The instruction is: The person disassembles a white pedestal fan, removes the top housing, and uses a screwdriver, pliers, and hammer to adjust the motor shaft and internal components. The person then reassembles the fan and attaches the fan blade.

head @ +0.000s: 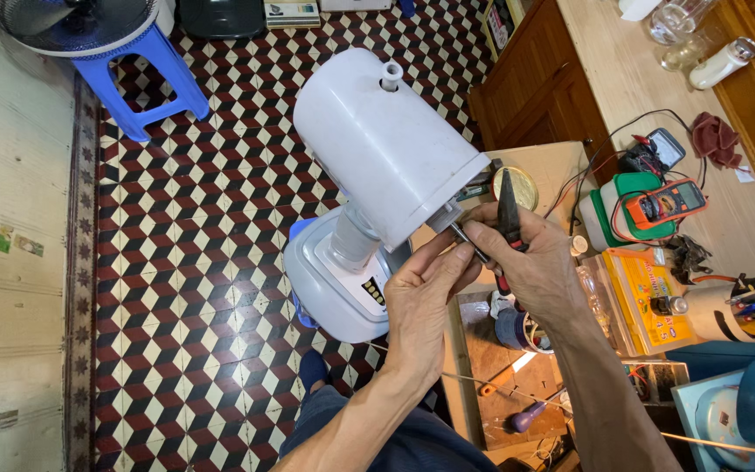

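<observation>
A home repair workshop: multimeter (668, 203) and screwdrivers (530, 414) crowd the desk (609, 79), patterned tile floor (194, 227) below.

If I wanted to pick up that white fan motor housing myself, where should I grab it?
Probably around the smooth round body of the white motor housing, coming from its upper side. That part is wide, bare and tilted toward the floor. The lower front end is crowded: the left hand and the right hand, holding pliers, work at the metal shaft there.
</observation>
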